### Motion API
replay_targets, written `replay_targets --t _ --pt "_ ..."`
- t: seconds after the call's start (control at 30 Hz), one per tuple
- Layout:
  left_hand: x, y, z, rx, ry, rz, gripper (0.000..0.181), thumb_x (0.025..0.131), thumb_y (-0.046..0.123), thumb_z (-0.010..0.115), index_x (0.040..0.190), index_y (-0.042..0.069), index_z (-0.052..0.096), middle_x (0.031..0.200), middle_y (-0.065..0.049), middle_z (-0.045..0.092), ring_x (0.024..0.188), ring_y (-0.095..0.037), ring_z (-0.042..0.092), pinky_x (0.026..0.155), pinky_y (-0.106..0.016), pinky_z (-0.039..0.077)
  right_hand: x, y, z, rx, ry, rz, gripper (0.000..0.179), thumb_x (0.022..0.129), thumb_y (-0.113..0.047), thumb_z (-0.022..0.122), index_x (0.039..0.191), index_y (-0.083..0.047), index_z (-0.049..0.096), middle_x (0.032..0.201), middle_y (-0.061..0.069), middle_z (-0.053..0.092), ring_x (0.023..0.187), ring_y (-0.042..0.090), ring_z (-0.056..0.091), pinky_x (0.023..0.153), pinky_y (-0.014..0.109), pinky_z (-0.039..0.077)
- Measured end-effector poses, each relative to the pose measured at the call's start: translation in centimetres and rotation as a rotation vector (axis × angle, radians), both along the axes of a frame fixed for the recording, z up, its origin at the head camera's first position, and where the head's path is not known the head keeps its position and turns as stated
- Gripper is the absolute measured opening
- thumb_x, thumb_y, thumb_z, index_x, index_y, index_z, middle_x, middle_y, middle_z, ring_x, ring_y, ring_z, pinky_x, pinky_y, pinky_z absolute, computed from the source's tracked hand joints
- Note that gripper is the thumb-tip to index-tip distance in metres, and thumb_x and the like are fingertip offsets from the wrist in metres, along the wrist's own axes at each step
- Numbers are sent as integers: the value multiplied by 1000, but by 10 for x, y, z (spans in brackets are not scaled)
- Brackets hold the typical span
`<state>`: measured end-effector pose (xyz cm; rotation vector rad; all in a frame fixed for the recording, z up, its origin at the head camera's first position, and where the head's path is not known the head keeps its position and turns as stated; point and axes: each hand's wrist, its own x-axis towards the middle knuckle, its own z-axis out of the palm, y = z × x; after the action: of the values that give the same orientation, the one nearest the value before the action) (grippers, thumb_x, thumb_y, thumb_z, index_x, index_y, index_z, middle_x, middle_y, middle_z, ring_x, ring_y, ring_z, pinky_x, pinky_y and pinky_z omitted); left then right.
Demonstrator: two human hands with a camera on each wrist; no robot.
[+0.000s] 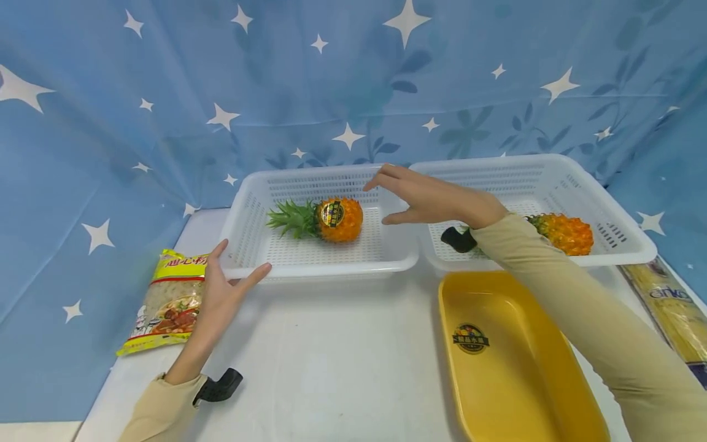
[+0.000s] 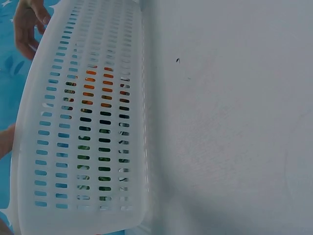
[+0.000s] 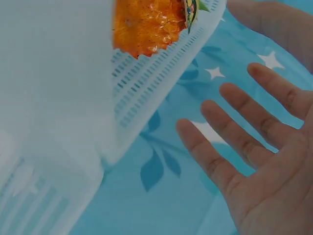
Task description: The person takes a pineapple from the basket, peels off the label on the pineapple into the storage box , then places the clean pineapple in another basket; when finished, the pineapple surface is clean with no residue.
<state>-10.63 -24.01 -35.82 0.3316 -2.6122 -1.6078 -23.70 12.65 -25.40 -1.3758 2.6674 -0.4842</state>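
Note:
A white slotted plastic basket (image 1: pixel 331 270) holds a small orange pineapple (image 1: pixel 345 224) with green leaves and a dark label, lying on its side. At the basket's front left corner is my left hand (image 1: pixel 218 301), thumb and fingers spread apart; whether it touches the rim cannot be told. My right hand (image 1: pixel 428 196) is over the basket's right end, its fingers extended and spread with nothing in them. In the right wrist view those fingers (image 3: pixel 244 132) appear apart from the basket wall. The left wrist view shows the slotted front wall (image 2: pixel 93 122), with the pineapple visible through it.
A second white basket (image 1: pixel 624 261) adjoins on the right, with another pineapple (image 1: pixel 569 235) partly hidden by my sleeve. Below it stands a yellow bin (image 1: pixel 497 368). A macaroni bag (image 1: pixel 173 304) lies at left, a yellow packet (image 1: pixel 671 301) at right. A starry blue curtain (image 1: pixel 331 80) hangs behind.

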Motion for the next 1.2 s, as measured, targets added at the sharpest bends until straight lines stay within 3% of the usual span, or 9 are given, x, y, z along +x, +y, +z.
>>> replay_targets --t 0.2,0.6,0.87,1.2 --pt "-1 1 -1 25 6 -5 110 95 40 78 169 19 -1 170 -19 13 143 -38 39 113 -53 39 -30 -38 -8 83 -111 -12 85 89 -21 87 157 -9 38 157 16 36 145 35 36 118 52 36" --pt "2 -2 -3 19 -26 -33 111 95 43 77 169 23 -4 172 -18 7 138 -41 43 111 -55 40 -60 -77 -42 177 -240 -32 100 82 -17 93 161 -9 33 158 15 32 144 33 36 116 49 40" --pt "-2 -3 -2 44 -7 -28 110 95 39 77 169 23 -2 172 -17 8 142 -40 40 112 -55 40 -67 -92 -55 194 -308 -32 103 79 -10 92 162 -8 31 155 15 35 142 32 40 114 47 43" --pt "-2 -5 -1 39 -19 -33 111 95 42 77 169 25 -4 172 -17 8 137 -41 45 111 -55 40 -71 -96 -57 230 -289 -21 111 79 -14 92 166 -11 24 159 17 30 144 34 37 116 50 41"
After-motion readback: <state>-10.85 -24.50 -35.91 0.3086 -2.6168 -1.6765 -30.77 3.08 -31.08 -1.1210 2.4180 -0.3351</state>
